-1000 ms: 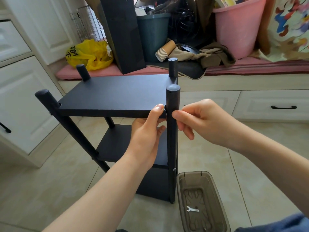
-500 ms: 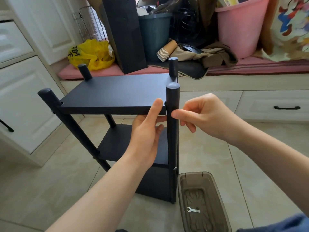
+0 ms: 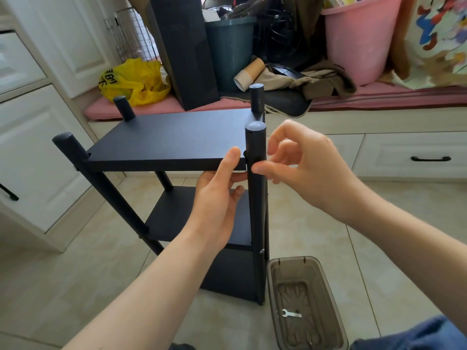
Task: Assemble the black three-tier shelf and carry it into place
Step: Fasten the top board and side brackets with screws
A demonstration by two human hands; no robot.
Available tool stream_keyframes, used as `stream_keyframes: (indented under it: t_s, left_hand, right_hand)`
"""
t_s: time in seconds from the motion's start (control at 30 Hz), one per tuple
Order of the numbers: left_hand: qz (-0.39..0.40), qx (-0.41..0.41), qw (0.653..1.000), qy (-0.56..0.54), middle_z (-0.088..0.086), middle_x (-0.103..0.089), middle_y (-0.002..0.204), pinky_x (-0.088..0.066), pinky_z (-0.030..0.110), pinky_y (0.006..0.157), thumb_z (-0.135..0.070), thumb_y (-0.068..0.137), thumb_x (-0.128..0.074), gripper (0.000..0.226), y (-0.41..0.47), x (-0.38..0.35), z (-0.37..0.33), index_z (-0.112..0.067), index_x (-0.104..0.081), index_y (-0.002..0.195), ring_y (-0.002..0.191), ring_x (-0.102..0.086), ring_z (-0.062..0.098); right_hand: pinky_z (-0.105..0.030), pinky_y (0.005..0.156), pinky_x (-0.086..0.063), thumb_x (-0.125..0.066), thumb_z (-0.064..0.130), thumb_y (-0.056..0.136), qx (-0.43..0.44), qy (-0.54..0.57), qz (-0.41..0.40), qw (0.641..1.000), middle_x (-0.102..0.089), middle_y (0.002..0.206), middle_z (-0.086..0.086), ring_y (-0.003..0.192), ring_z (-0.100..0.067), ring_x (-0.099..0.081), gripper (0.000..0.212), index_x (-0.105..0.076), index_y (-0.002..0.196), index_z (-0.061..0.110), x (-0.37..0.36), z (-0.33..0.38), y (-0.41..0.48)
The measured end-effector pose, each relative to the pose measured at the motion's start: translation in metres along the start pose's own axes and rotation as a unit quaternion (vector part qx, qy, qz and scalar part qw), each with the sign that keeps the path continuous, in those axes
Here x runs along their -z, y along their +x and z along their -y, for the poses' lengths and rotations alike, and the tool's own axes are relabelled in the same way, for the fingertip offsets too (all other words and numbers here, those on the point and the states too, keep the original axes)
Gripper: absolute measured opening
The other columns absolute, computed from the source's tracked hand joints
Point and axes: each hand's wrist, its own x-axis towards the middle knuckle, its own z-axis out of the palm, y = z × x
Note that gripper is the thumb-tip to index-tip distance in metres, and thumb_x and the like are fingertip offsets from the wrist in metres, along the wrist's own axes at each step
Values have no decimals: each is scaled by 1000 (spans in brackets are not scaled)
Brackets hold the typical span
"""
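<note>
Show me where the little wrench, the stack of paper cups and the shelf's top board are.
wrench (image 3: 292, 314): head view, on the middle of its flat handle.
paper cups (image 3: 249, 74): head view, on the side of the outermost cup.
top board (image 3: 171, 136): head view, on its bare upper face.

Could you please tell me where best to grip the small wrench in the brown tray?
Pinch the wrench by its straight handle, from directly above: it lies flat in the tray, whose walls would likely block a sideways reach.
</note>
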Motion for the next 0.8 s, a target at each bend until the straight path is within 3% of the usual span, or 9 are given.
stream_keyframes:
  t_s: [0.07,0.23,0.4,0.5,0.57,0.7,0.8]
  left_hand:
    - [-3,-3,1000,-1,19,-71,119,-41,32,85,-58,70,-69,83,-1,-1,-2,2,-62,127,92,-69,16]
    - [-4,-10,1000,11,3,-78,101,-40,30,84,-62,69,-68,60,2,-1,0,-13,-72,104,83,-71,6]
    - [-14,-15,999,35,3,-77,105,-39,36,95,-71,66,-69,70,3,0,0,-14,-73,107,94,-71,11]
    - [-11,-19,999,42,4,-78,104,-41,38,93,-69,66,-68,69,3,1,1,-13,-73,106,95,-72,12]
    - [-12,-19,999,48,7,-77,107,-43,46,103,-66,72,-67,71,2,1,1,-7,-71,111,104,-71,21]
    - [-14,-22,998,61,10,-77,105,-40,48,102,-51,86,-63,48,4,3,4,-7,-73,105,107,-69,28]
    - [-8,-29,997,64,13,-76,104,-39,57,109,-48,86,-63,49,2,4,6,-4,-73,105,108,-68,33]
  right_hand:
    - [-28,66,-55,-78,27,81,15,-1,-28,999,-67,64,3,59,-11,-64,23,-56,78,19,-7,2,-5]
    - [-24,76,-55,-80,15,80,29,-38,-51,998,-67,76,11,75,-8,-66,15,-67,85,12,-8,3,-12]
    - [-12,77,-52,-81,11,80,55,-60,-71,994,-69,79,15,77,-2,-67,12,-72,88,14,-7,5,-16]
    - [-14,75,-53,-81,13,79,38,-29,-72,996,-71,77,13,71,-2,-69,11,-73,86,17,-6,5,-15]
    - [-16,71,-55,-81,13,79,19,0,-70,997,-72,72,10,66,-5,-70,11,-73,83,18,-7,5,-15]
    - [-17,64,-54,-80,12,80,-16,77,-59,995,-74,70,7,60,-11,-70,8,-73,81,16,-7,5,-17]
    - [-15,61,-52,-79,9,81,-19,103,-66,992,-73,68,6,59,-11,-69,8,-73,79,15,-9,6,-21]
